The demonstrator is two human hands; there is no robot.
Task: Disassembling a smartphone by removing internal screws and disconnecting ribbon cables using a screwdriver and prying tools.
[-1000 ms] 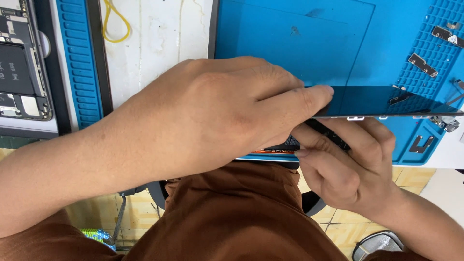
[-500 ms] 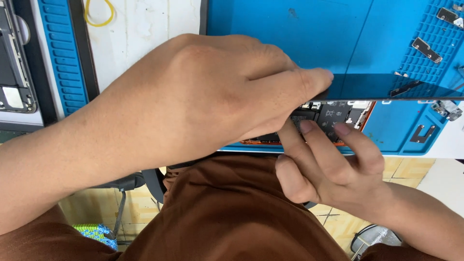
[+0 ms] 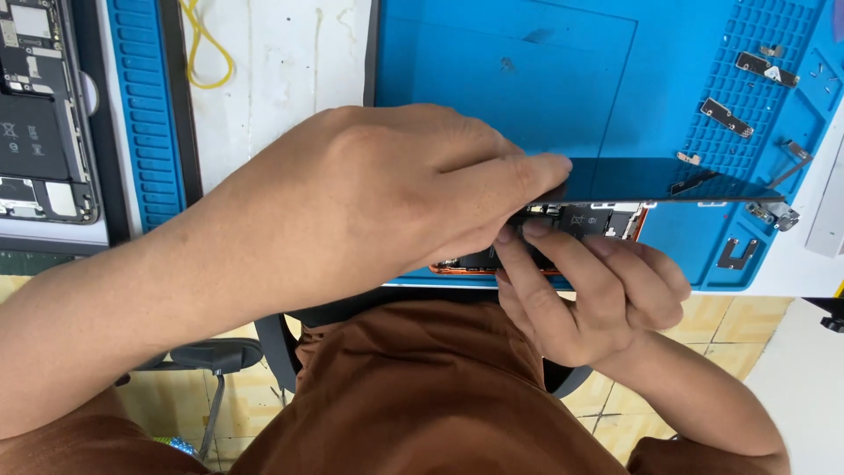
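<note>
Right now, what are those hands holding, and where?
Left hand lifts a thin dark phone screen panel by its near edge; right hand presses the orange-rimmed phone body.

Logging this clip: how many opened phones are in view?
2. One opened phone lies under both hands on the blue mat; another sits at the far left edge. More may be hidden behind the left hand.

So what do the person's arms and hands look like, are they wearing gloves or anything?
No gloves. Both the left hand and the right hand are bare, with no rings or watch in view. The forearms are bare too. Rust-brown cloth shows near the lower corners by the arms, matching the brown shirt, likely short sleeves. The fingernails look short and plain.
</note>
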